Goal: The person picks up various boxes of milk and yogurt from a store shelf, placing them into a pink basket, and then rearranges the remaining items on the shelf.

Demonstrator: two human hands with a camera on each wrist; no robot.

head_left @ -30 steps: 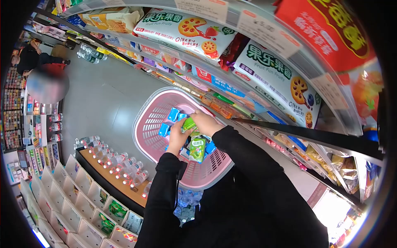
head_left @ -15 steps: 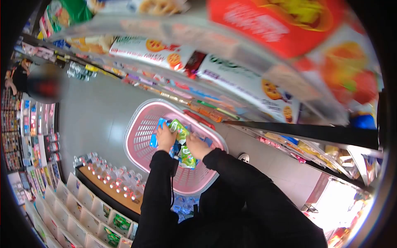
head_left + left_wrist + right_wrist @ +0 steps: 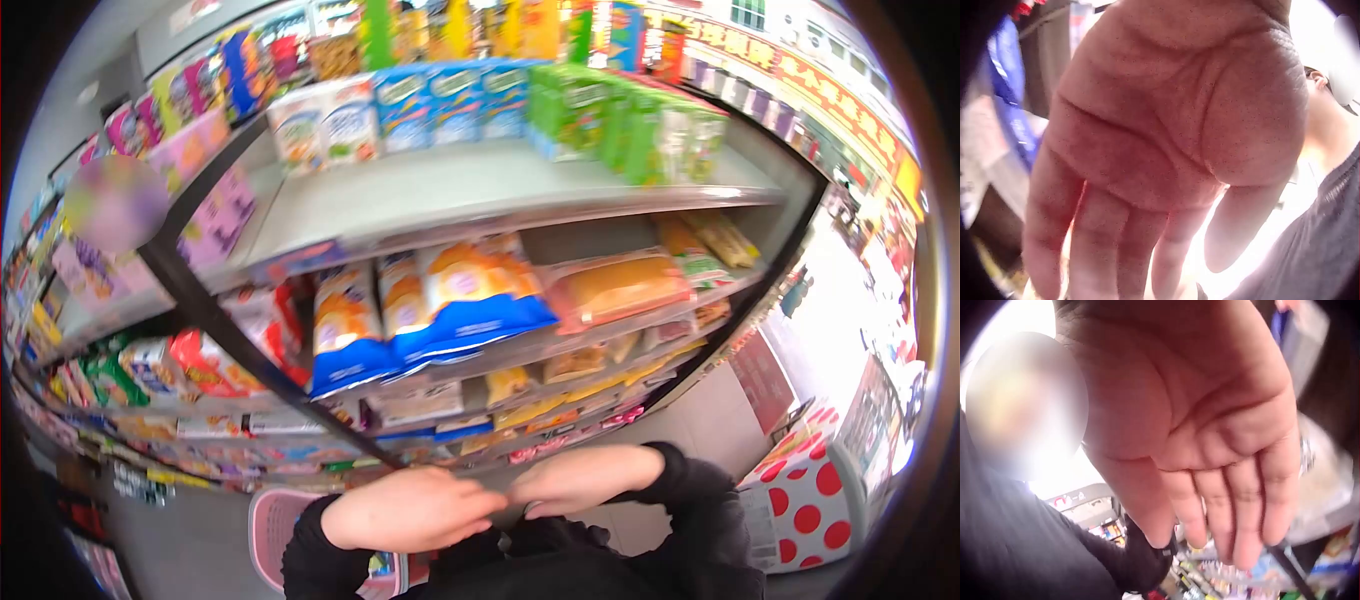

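Observation:
In the head view my left hand (image 3: 410,508) and right hand (image 3: 580,476) are raised in front of my body, their fingertips close together. The left wrist view shows the left palm (image 3: 1141,125) bare, its fingers extended. Nothing lies in the right palm (image 3: 1210,412) either, and its fingers are almost straight. Below and left of the hands, a pink basket (image 3: 268,535) is partly covered by my left forearm; a bit of its colourful contents shows beside the sleeve.
A shelf unit stands ahead, with blue boxes (image 3: 455,105) and green boxes (image 3: 640,125) on its top shelf (image 3: 420,190). Orange-and-blue snack bags (image 3: 470,300) fill part of the shelf below. A black post (image 3: 230,330) slants down at left; a red-dotted white container (image 3: 805,510) stands right.
The view has swung up and right from the basket to the shelf unit. Both hands have left the green and blue packages in the basket and come up empty.

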